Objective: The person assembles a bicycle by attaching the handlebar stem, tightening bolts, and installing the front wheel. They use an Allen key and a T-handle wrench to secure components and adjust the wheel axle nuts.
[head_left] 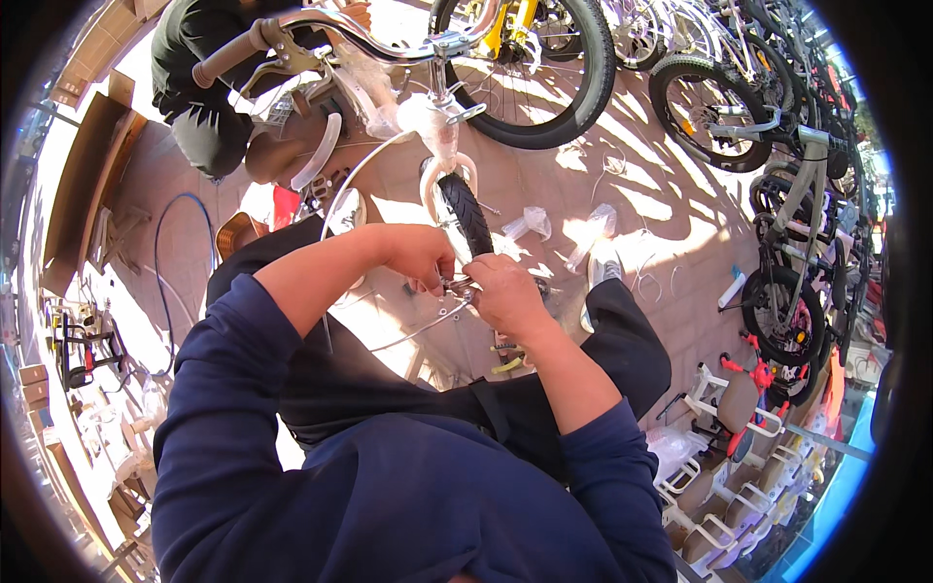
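Between my knees stands a small bicycle, its front tyre point(466, 216) dark and its fork point(434, 185) pale pink. Both hands meet at the near side of this wheel. My left hand point(420, 257) is closed, its fingertips pinching at a small silver metal part point(461, 288). From the other side my right hand point(506, 294) grips the same part, thumb and fingers bent round it. A thin grey cable point(418, 335) trails from the part down to the left. The part's exact kind is hidden by my fingers. Above, the chrome handlebar point(360, 44) has a brown grip point(233, 53).
Another person in dark clothes point(199, 87) crouches at the upper left. A bicycle wheel point(593, 68) stands ahead, with rows of bicycles point(807, 185) on the right. Plastic bags point(593, 233) lie on the paved floor. A blue hose point(158, 253) curves at left; white-framed seats point(734, 403) stand lower right.
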A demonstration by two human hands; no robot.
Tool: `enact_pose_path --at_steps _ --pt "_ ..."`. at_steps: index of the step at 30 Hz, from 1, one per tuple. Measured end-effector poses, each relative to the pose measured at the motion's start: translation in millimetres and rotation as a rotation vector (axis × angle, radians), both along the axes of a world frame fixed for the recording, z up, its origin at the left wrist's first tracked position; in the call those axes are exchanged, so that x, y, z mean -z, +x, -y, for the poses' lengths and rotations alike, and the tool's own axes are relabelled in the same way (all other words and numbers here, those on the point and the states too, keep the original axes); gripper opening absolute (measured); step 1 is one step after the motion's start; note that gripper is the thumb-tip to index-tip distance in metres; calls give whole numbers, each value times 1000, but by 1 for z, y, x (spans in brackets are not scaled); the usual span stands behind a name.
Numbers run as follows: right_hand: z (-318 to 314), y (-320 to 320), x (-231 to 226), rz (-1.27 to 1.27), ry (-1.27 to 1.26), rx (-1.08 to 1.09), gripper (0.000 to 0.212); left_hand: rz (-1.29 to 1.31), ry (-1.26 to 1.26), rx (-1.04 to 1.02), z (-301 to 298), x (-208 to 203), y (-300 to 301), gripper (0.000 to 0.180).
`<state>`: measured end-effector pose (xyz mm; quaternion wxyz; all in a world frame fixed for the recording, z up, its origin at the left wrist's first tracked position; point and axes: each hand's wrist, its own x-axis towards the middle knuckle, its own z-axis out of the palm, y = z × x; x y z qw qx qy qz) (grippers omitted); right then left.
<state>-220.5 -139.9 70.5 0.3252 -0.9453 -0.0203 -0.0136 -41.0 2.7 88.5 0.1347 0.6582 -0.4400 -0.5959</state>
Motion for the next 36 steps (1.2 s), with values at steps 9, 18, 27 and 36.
enact_pose_path --at_steps 9,18,27,36 --pt "20 5 -14 324 -19 119 25 -386 -215 -524 -21 -11 7 28" --pt "52 21 -16 386 -42 262 30 -177 -501 -690 19 11 2 18" --pt "75 77 36 177 208 417 19 -260 -323 -1226 50 66 1 23" --pt "76 113 68 -256 869 616 22 -188 -139 -1148 53 43 35 23"
